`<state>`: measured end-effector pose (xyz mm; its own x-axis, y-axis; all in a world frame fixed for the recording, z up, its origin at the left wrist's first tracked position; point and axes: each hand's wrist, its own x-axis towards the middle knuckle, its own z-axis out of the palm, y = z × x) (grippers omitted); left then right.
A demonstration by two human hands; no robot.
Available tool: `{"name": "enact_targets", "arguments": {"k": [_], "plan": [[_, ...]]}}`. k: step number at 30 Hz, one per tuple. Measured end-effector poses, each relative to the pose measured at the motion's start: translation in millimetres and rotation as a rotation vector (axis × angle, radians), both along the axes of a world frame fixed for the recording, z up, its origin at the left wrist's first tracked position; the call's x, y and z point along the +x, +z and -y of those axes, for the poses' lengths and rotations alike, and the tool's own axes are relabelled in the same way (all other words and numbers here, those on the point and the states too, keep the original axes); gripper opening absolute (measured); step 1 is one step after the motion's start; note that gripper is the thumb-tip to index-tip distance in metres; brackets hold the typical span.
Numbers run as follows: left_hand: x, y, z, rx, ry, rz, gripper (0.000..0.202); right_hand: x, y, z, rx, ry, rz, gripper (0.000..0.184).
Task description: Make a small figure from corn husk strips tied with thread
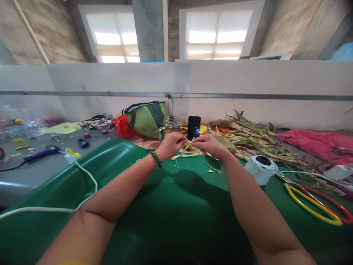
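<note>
Both my hands meet over the far part of a green mat. My left hand, with a green bead bracelet at the wrist, is closed in a pinch on pale dried leaf strips. My right hand is closed on the same strips from the other side. More strips hang below the hands and lie on the mat, with small scraps near my right wrist.
A heap of dried stalks and husks lies at the right. A glass mug, black phone, green bag, white tape roll, red and yellow scissors, pink cloth and white cord surround the mat.
</note>
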<state>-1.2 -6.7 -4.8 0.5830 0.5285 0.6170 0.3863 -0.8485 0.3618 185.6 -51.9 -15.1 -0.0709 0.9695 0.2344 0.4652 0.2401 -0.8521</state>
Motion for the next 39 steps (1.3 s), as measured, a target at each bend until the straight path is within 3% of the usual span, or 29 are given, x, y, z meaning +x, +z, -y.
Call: {"name": "enact_targets", "arguments": {"k": [4,6,10,12,17,20,24,28,31,34,36,39], "plan": [[-3.2,4.9,5.6,0.102,0.049,-0.063,0.016,8.2,-0.2,0.0,-0.128,0.097,-0.012,0.031],[-1.3,4.5,7.6,0.067,-0.070,-0.033,0.016,10.1,0.9,1.9,-0.173,0.166,-0.043,0.031],[5.5,-2.8,2.6,-0.367,-0.530,0.070,0.025,9.3,2.2,5.3,-0.231,0.296,-0.041,0.032],[7.7,-8.4,-3.7,-0.578,-0.604,0.077,0.029,8.6,-1.1,2.6,-0.239,0.293,0.005,0.033],[13.3,-24.9,-17.8,-0.821,-0.435,0.025,0.025,14.0,-14.9,-12.7,-0.193,0.220,0.295,0.034],[18.9,-34.7,-20.5,-0.886,-0.359,0.005,0.017,20.4,-12.9,-12.3,-0.141,0.194,0.416,0.035],[23.4,-42.7,-18.8,-0.882,-0.270,-0.025,0.016,20.9,-0.3,-0.5,-0.098,0.253,0.439,0.035],[22.6,-43.7,-14.9,-0.746,-0.207,-0.102,0.014,9.2,0.3,1.5,0.028,0.309,0.404,0.033],[20.5,-40.5,-13.1,-0.727,-0.209,-0.169,0.010,-1.0,-6.4,-4.5,0.198,0.161,0.350,0.027],[18.3,-36.0,-14.0,-0.831,-0.276,-0.139,0.010,-6.2,-6.4,-4.4,0.435,-0.004,0.189,0.021],[16.1,-33.1,-16.1,-0.944,-0.330,-0.048,0.014,-5.3,-0.9,1.9,0.470,0.069,0.071,0.024],[11.5,-29.3,-21.0,-1.085,-0.365,0.099,0.022,1.5,7.1,11.6,0.240,0.322,0.099,0.037]]}}
